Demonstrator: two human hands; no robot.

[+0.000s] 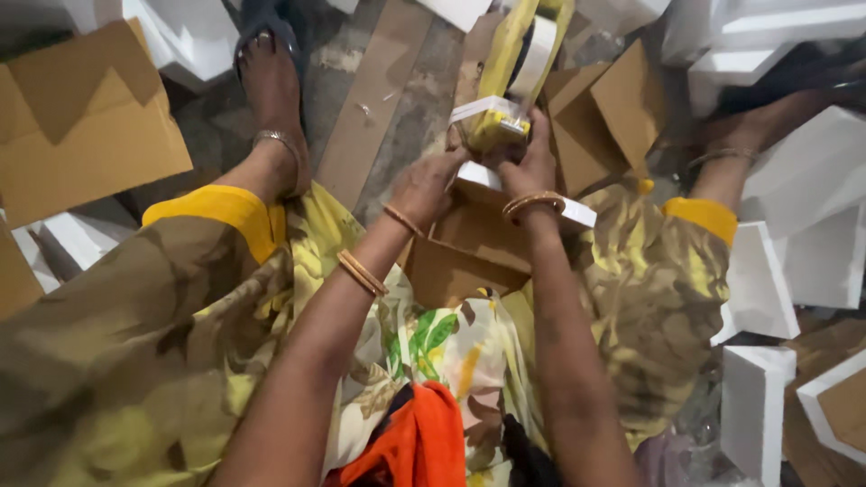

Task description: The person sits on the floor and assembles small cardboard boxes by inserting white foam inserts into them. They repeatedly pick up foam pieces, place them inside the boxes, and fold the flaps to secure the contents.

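- Yellow tool (494, 126) with white tape sits above an open cardboard box (465, 243), between the knees, over the floor.
- Right hand (532, 162) fingers closed around the tool; left hand (424, 185) fingers curled on the box's white foam insert (478, 176).
- Best done steadying the box while pressing squarely.
- Counted: one tool, one box, two hands; several foam blocks (753, 284) and cardboard sheets (86, 126) around, too overlapped to count exactly.

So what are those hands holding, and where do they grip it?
Both hands, left and right, grip the yellow-wrapped item at its near, lower end.
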